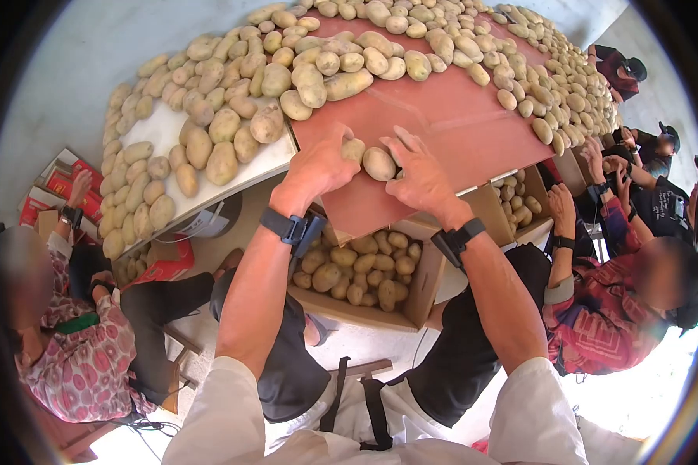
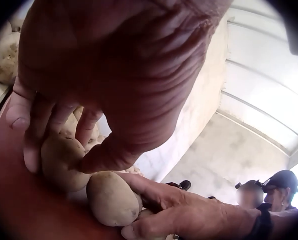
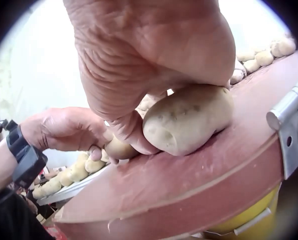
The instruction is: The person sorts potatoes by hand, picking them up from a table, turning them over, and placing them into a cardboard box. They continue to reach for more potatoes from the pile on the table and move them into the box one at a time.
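Note:
On the sloping red-brown board [image 1: 450, 116] my two hands meet side by side near its lower edge. My left hand [image 1: 341, 157] curls its fingers and thumb round a small tan potato [image 1: 354, 148], seen close as the potato [image 2: 59, 160] in the left wrist view. My right hand [image 1: 394, 160] grips a larger potato [image 1: 378, 163] that rests on the board; the right wrist view shows this potato [image 3: 189, 117] under the palm and thumb. The two potatoes lie almost touching. The board's edge [image 3: 179, 190] runs just below them.
A big heap of potatoes [image 1: 233, 93] covers the white table [image 1: 159, 128] and the board's top. Below the board's edge stands an open cardboard box [image 1: 349, 308] with several potatoes; a second box [image 1: 492, 208] is at the right. People sit at the left [image 1: 70, 341] and right [image 1: 620, 302].

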{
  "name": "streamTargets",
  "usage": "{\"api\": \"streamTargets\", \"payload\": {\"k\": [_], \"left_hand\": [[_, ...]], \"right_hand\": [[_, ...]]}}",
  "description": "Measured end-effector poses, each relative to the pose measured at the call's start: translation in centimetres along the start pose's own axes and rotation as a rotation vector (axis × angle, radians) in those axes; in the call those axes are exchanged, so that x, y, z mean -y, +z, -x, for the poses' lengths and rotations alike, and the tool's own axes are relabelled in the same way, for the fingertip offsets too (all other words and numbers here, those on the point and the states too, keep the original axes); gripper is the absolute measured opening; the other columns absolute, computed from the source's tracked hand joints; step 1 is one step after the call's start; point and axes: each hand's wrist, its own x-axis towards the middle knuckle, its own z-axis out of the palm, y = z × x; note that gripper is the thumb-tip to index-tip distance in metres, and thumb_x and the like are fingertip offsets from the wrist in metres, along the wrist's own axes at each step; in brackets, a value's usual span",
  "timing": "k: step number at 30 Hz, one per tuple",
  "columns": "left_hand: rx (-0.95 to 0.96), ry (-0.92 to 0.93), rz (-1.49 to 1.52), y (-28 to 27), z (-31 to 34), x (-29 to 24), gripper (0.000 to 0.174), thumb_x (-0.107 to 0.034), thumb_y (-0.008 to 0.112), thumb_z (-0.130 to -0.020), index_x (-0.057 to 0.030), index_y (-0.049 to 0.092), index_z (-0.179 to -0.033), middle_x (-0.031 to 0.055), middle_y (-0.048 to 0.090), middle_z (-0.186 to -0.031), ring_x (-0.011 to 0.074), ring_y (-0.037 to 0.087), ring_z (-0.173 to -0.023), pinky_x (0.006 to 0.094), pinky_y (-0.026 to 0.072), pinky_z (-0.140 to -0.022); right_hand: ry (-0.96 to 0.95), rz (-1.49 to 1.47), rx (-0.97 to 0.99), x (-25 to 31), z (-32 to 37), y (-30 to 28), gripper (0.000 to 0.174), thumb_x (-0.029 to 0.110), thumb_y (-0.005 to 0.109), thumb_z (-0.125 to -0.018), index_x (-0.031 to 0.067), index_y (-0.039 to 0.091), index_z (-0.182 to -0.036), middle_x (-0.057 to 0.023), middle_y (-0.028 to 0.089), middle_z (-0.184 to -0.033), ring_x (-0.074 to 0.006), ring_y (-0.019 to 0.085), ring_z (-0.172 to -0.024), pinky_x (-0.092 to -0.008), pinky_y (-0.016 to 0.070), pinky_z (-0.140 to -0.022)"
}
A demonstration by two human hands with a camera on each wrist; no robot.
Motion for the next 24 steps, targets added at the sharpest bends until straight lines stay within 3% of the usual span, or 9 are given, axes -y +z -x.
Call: {"api": "streamTargets", "payload": {"k": [2,5,8,14,16,19,23,24], "left_hand": [[0.053,0.018,-0.097,-0.3,1.2,-0.3,0.057,-0.022,0.069,-0.088,-0.0127,0.052,-0.142,0.0244,0.069,-0.125,0.0393,0.068,-0.114,0.0476,0.0536,-0.093],[0.067,0.041,-0.137,0.1,1.8,0.0,0.06,-0.023,0.07,-0.089,-0.0141,0.051,-0.146,0.0233,0.069,-0.126,0.0394,0.067,-0.117,0.0475,0.0531,-0.096],[0.002,0.007,-0.204,0.4,2.4,-0.6,0.063,-0.025,0.071,-0.09,-0.0151,0.05,-0.148,0.0209,0.069,-0.129,0.039,0.066,-0.121,0.0472,0.0523,-0.1],[-0.095,-0.02,-0.275,0.8,3.1,-1.1,0.063,-0.026,0.072,-0.09,-0.0142,0.05,-0.148,0.0178,0.061,-0.145,0.0375,0.063,-0.126,0.0462,0.0518,-0.103],[-0.096,-0.021,-0.284,1.1,3.0,-1.1,0.064,-0.027,0.073,-0.09,-0.0142,0.05,-0.148,0.0177,0.059,-0.146,0.0375,0.063,-0.127,0.0463,0.0516,-0.103],[-0.107,-0.003,-0.293,1.4,2.9,-0.7,0.064,-0.028,0.074,-0.09,-0.0141,0.051,-0.149,0.0174,0.057,-0.147,0.0373,0.063,-0.127,0.0464,0.0512,-0.104],[-0.147,0.016,-0.296,1.6,2.6,-0.3,0.063,-0.029,0.074,-0.09,-0.0125,0.054,-0.147,0.0184,0.059,-0.145,0.0378,0.062,-0.128,0.0464,0.0506,-0.105],[-0.138,0.01,-0.296,1.6,2.4,-0.1,0.063,-0.029,0.074,-0.09,-0.0125,0.054,-0.147,0.0184,0.059,-0.145,0.0378,0.062,-0.128,0.0464,0.0506,-0.105]], "right_hand": [[-0.05,0.013,0.004,0.5,0.4,0.2,0.08,0.016,0.074,-0.077,0.0105,0.049,-0.152,-0.0217,0.034,-0.167,-0.0421,0.037,-0.151,-0.0473,0.0372,-0.123],[-0.116,-0.037,-0.002,0.2,0.6,0.6,0.079,0.014,0.073,-0.077,0.0098,0.049,-0.152,-0.0212,0.035,-0.166,-0.0409,0.037,-0.151,-0.0472,0.0373,-0.123],[-0.164,-0.178,0.028,-1.1,0.5,0.6,0.086,0.011,0.075,-0.077,0.0152,0.043,-0.157,-0.0176,0.034,-0.168,-0.0405,0.034,-0.153,-0.046,0.0363,-0.124],[-0.059,-0.173,0.004,-3.3,3.1,-1.1,0.09,0.025,0.081,-0.083,0.0055,0.037,-0.159,-0.0228,0.036,-0.165,-0.0398,0.033,-0.154,-0.0461,0.0356,-0.124],[0.018,-0.038,-0.012,-3.4,4.0,-1.4,0.091,0.028,0.08,-0.083,0.0,0.036,-0.158,-0.0242,0.045,-0.158,-0.0396,0.041,-0.149,-0.0481,0.039,-0.12],[0.169,0.09,0.06,-2.9,4.8,-2.6,0.085,0.032,0.081,-0.084,0.0026,0.043,-0.155,-0.0247,0.051,-0.151,-0.0433,0.05,-0.14,-0.0473,0.0431,-0.116],[0.2,0.075,0.121,-2.6,5.0,-3.8,0.074,0.031,0.08,-0.083,0.0043,0.054,-0.146,-0.0239,0.06,-0.138,-0.0435,0.058,-0.128,-0.0472,0.047,-0.11],[0.115,0.066,0.105,-2.7,5.2,-3.6,0.069,0.029,0.08,-0.082,0.0047,0.057,-0.143,-0.0235,0.062,-0.135,-0.0432,0.059,-0.126,-0.0468,0.0478,-0.109]]}}
